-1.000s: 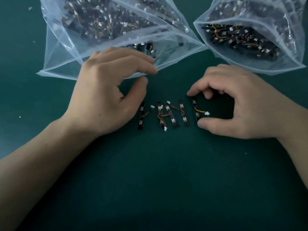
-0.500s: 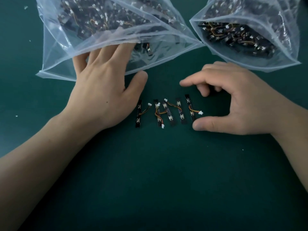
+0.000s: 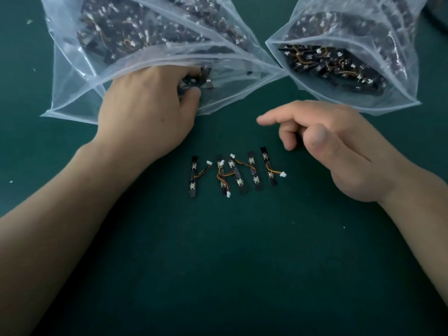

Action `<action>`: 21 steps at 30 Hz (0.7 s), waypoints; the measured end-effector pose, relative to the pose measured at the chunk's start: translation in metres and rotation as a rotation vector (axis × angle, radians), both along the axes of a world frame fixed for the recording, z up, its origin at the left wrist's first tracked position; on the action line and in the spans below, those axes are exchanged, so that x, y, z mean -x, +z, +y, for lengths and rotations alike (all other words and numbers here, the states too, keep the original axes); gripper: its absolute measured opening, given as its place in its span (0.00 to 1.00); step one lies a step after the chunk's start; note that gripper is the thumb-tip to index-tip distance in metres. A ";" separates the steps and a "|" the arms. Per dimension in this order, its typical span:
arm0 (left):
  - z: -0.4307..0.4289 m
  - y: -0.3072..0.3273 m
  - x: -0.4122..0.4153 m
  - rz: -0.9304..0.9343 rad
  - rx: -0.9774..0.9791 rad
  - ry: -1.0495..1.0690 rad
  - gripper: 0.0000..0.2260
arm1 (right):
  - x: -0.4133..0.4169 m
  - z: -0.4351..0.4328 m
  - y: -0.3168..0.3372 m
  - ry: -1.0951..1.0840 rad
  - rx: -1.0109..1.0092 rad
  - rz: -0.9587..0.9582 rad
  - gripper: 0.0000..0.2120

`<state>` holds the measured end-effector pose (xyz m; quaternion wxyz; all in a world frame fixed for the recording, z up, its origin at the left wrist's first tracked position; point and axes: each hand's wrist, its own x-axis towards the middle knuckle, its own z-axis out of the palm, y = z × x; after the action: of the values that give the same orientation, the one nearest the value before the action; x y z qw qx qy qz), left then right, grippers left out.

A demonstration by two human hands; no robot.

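Two clear bags, five strips (image 3: 238,181) counted in a row on the mat (image 3: 242,263). Left hand (image 3: 145,117) is inside the left bag (image 3: 72,88), thumb and fingers pinching a strip (image 3: 188,82). Right hand (image 3: 339,146) is loose and holds nothing, just beside the row, below the right bag (image 3: 400,69). Print on the strips is too small to read.

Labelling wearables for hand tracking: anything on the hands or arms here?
Nothing worn. The left hand and right hand are bare: no gloves, rings or tape visible. The left forearm and right forearm are bare to the picture's edge, with no sleeve, watch or wristband. Part of the left hand is blurred behind the plastic bag, so that part cannot be checked.
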<state>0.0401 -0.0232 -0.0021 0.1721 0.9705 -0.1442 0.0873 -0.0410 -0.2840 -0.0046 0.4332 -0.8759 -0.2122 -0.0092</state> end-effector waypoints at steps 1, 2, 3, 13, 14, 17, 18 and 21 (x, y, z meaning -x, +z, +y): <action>0.001 -0.003 -0.003 -0.006 0.048 0.012 0.15 | 0.000 0.000 0.000 -0.012 0.016 -0.018 0.45; 0.002 -0.007 -0.003 -0.017 0.068 0.020 0.13 | 0.000 0.000 0.001 -0.018 0.028 -0.034 0.44; 0.001 -0.009 -0.003 -0.017 0.077 0.029 0.11 | 0.001 0.000 0.001 -0.017 0.031 -0.047 0.44; 0.002 -0.012 -0.007 -0.012 0.106 0.019 0.08 | 0.002 0.002 0.004 -0.009 0.005 -0.064 0.43; 0.002 -0.011 -0.006 0.001 0.136 0.005 0.10 | 0.002 0.001 0.004 -0.002 0.023 -0.050 0.42; 0.003 -0.009 -0.004 0.004 0.190 -0.012 0.12 | 0.002 -0.001 0.003 0.019 0.061 -0.005 0.40; 0.003 -0.009 -0.003 0.005 0.188 -0.015 0.11 | 0.002 -0.001 0.003 0.020 0.064 0.001 0.40; 0.004 -0.010 -0.003 0.011 0.163 -0.023 0.09 | 0.001 -0.001 0.005 0.028 0.076 0.003 0.39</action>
<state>0.0429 -0.0196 -0.0121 0.2523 0.9520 -0.1471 0.0914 -0.0424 -0.2846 0.0000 0.4002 -0.8886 -0.2239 0.0062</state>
